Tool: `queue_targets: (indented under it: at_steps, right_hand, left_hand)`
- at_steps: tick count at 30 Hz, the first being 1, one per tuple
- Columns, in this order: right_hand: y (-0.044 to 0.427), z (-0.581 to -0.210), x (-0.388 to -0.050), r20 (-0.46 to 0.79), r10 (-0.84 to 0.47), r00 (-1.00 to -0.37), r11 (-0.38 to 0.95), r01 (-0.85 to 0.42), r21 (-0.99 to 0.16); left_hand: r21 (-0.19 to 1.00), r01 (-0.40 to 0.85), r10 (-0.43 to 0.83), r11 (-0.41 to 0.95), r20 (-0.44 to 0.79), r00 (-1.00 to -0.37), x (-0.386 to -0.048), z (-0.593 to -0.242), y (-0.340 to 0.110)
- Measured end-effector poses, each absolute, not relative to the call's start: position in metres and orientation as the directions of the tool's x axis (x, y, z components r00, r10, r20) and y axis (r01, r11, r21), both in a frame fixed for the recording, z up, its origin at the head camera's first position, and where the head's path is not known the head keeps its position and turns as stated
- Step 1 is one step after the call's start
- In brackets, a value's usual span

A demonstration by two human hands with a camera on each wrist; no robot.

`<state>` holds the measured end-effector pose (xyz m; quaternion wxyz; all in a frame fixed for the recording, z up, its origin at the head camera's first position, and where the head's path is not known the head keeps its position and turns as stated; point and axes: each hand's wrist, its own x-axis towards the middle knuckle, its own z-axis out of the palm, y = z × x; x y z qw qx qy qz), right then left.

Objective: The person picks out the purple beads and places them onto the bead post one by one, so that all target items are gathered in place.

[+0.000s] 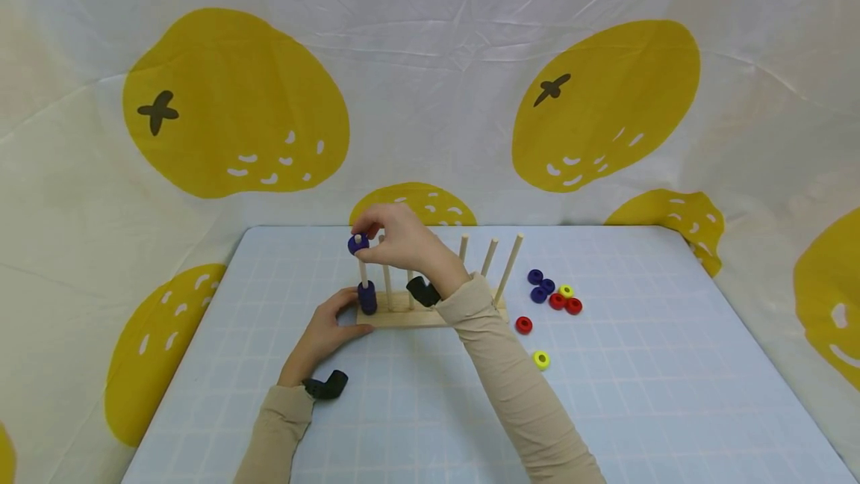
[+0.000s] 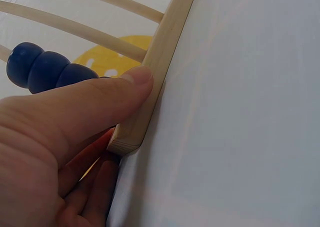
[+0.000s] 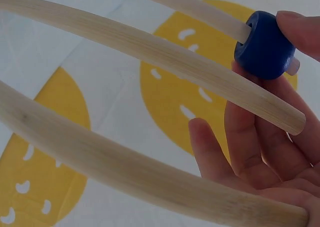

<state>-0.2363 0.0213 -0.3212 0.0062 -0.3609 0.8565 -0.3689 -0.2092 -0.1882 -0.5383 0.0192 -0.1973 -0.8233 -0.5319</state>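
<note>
A wooden base [image 1: 430,317] with several upright pegs stands on the table. The left hand [image 1: 331,329] grips the base's left end, its thumb [image 2: 135,82] along the front edge. On the leftmost peg, blue beads [image 1: 366,297] are stacked at the bottom; in the left wrist view the blue beads [image 2: 47,69] sit beyond the thumb. The right hand [image 1: 403,243] pinches one blue bead [image 1: 358,244] at the top of that same peg. In the right wrist view the peg's tip pokes through the bead [image 3: 265,46], which the right hand [image 3: 270,142] holds between thumb and fingers.
Right of the base lie several loose beads: blue [image 1: 535,276], red [image 1: 574,306] and yellow [image 1: 566,291]. A separate red bead [image 1: 524,325] and yellow bead [image 1: 540,360] lie nearer. A patterned cloth [image 1: 430,95] hangs behind the table. The right forearm crosses over the base.
</note>
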Motion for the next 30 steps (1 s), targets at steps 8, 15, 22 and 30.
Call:
queue_targets:
  at_steps: [8, 15, 22, 30]
  right_hand:
    - [0.020, -0.322, -0.237, 0.225, -0.617, -0.754, 0.496, -0.595, -0.633]
    - [0.020, -0.322, -0.236, 0.226, -0.613, -0.757, 0.495, -0.591, -0.637]
    - [0.022, -0.321, -0.237, 0.284, -0.621, -0.731, 0.425, -0.618, -0.661]
    - [0.025, -0.316, -0.238, 0.439, -0.608, -0.662, 0.248, -0.684, -0.686]
  left_hand:
    - [0.872, 0.342, 0.302, 0.349, 0.241, -0.922, -0.210, -0.539, -0.188]
    - [0.869, 0.344, 0.288, 0.356, 0.248, -0.925, -0.209, -0.538, -0.185]
    - [0.858, 0.348, 0.299, 0.377, 0.243, -0.923, -0.195, -0.509, -0.178]
    - [0.866, 0.329, 0.290, 0.377, 0.227, -0.930, -0.195, -0.508, -0.179]
